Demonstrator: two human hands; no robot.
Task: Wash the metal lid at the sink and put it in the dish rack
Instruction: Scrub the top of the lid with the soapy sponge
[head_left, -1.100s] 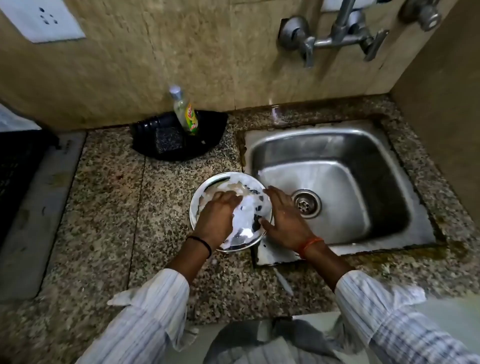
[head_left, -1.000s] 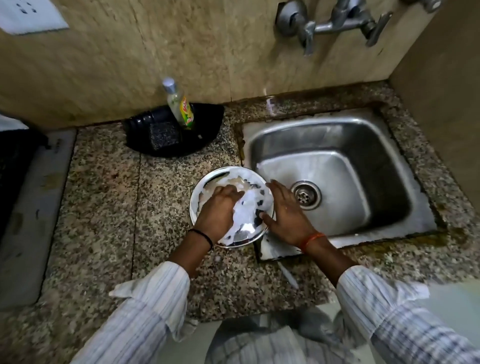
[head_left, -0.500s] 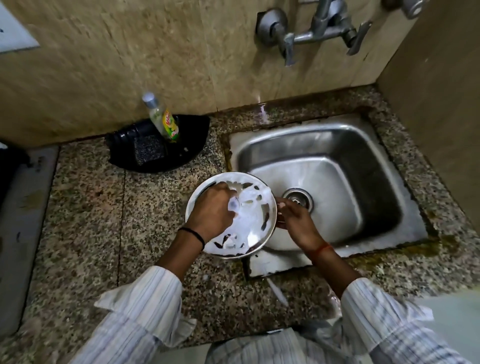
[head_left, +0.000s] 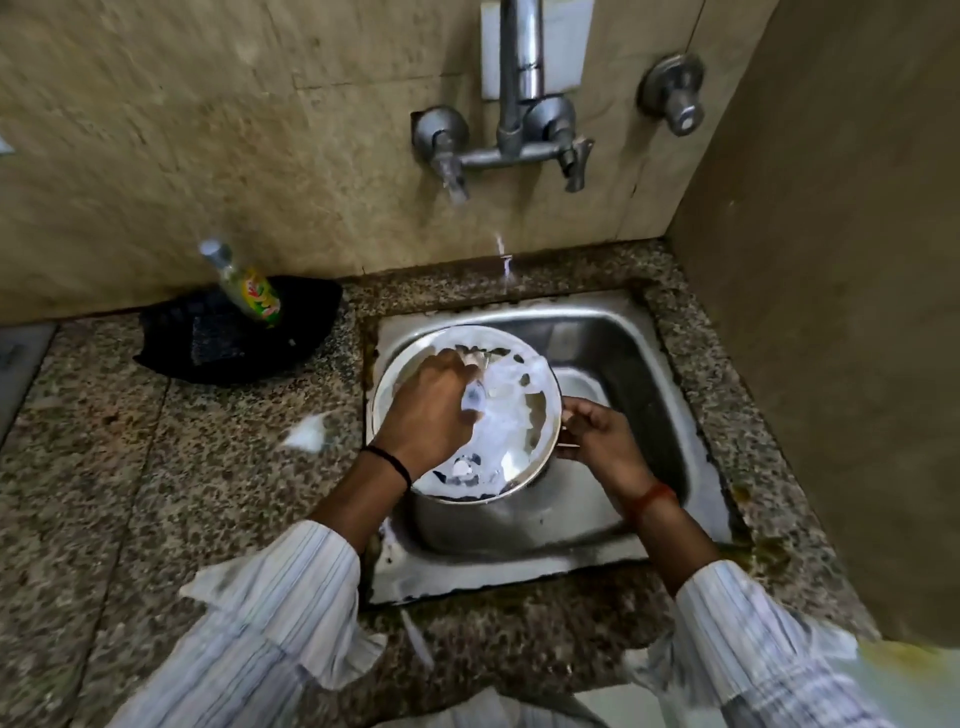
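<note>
Granite counter, steel sink (head_left: 670, 374) inset. Soapy metal lid (head_left: 511, 415) held over basin's 9 o'clock side, face up. Left hand (head_left: 423, 410) clenched on scrubber atop lid; right hand (head_left: 597, 441) gripping rim at 3 o'clock. Tap spout (head_left: 454, 189) at 12 o'clock: likely rinse next.

Striped white sleeves (head_left: 270, 618), perhaps cotton.
</note>
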